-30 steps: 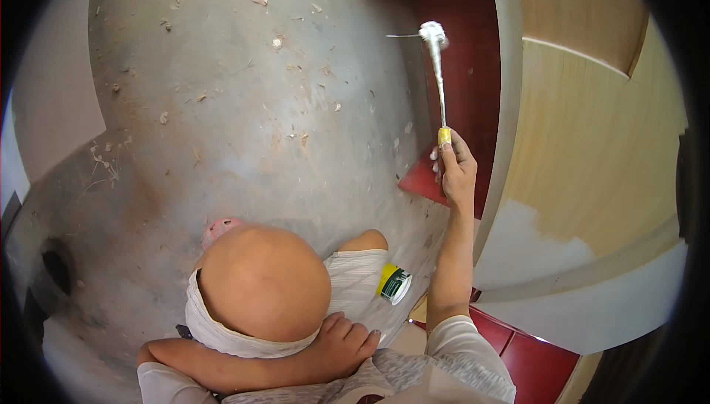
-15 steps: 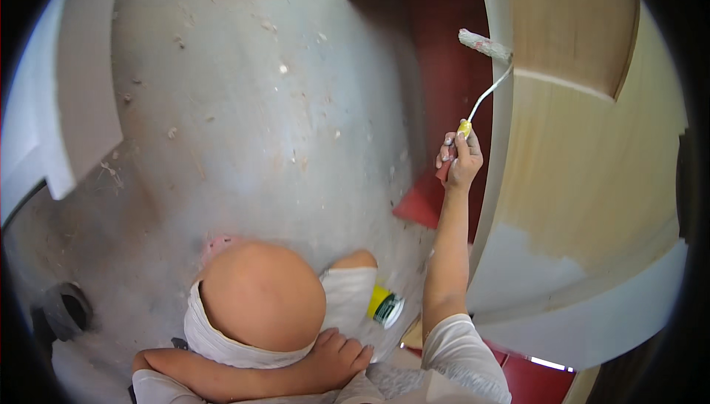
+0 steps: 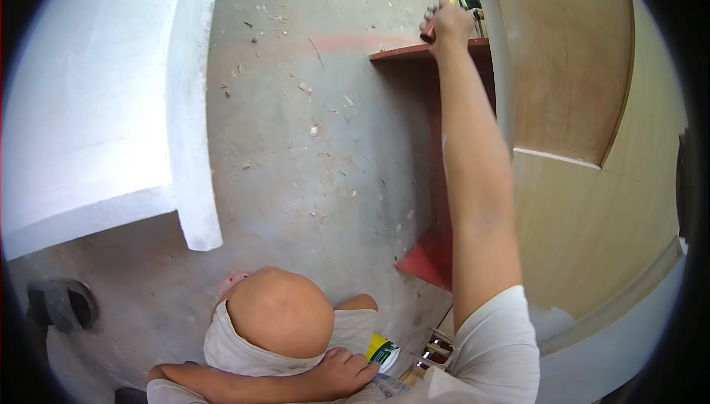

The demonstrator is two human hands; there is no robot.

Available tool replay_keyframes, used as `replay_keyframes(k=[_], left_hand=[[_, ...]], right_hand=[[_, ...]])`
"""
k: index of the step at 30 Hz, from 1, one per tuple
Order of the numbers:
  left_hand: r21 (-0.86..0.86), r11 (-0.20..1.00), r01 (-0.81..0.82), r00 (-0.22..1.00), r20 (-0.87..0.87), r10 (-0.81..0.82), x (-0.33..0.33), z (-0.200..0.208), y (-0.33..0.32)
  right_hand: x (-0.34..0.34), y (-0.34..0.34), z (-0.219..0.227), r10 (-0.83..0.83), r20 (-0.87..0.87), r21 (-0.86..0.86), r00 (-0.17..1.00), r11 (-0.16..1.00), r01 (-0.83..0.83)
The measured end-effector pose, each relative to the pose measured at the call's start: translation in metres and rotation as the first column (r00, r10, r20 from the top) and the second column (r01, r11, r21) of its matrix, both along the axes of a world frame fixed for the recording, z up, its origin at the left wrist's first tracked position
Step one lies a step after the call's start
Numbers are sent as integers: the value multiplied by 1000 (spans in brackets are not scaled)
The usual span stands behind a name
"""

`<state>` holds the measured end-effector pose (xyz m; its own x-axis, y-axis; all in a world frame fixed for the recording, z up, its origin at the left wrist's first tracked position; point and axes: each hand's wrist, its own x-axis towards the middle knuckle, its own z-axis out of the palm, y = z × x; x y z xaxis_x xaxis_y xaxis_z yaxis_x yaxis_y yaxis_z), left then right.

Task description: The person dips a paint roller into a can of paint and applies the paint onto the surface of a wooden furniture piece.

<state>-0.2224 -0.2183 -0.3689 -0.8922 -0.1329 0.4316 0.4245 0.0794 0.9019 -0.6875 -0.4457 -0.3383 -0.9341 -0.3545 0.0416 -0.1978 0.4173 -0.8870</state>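
My right hand point(image 3: 451, 25) is far out at the top, its fingers wrapped round the red handle of a small paint roller point(image 3: 430, 32). The bent wire leads up from the fist to the pale roller sleeve, which is partly cut off at the top edge. That sleeve lies beside the grey-painted edge point(image 3: 504, 71) of a wooden cabinet; whether it touches cannot be made out. Down at the lower middle, my left hand point(image 3: 345, 373) rests across my thigh near the bent knee, with nothing visible in it and its fingers loosely draped.
A white-painted panel piece point(image 3: 194, 108) stands at left. Red-painted boards point(image 3: 425, 260) form the cabinet's inside. Bare wood panels point(image 3: 569, 56) are on the right. A yellow, green and white tub point(image 3: 382, 352) stands by my leg. Debris dots the grey floor point(image 3: 318, 152).
My right arm has stretched farther away, carrying the roller up to the top edge. The view has shifted, so more of the white panel shows at left. My left hand stays on my thigh.
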Motion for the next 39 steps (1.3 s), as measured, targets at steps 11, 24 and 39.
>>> replay_keyframes(k=[11, 24, 39], left_hand=[[-10, 999, -49, 998, 42, 49, -9, 1, -7], [37, 994, -100, 995, 21, 99, -9, 0, 6], [14, 994, -108, 990, 97, 107, 2, 2, 24]], right_hand=[[-21, -5, 22, 46, -6, 115, 999, 992, -45], [-17, 15, 29, 126, -56, 53, 990, 991, -123], [36, 73, -43, 95, 213, -403, 972, 915, -1]])
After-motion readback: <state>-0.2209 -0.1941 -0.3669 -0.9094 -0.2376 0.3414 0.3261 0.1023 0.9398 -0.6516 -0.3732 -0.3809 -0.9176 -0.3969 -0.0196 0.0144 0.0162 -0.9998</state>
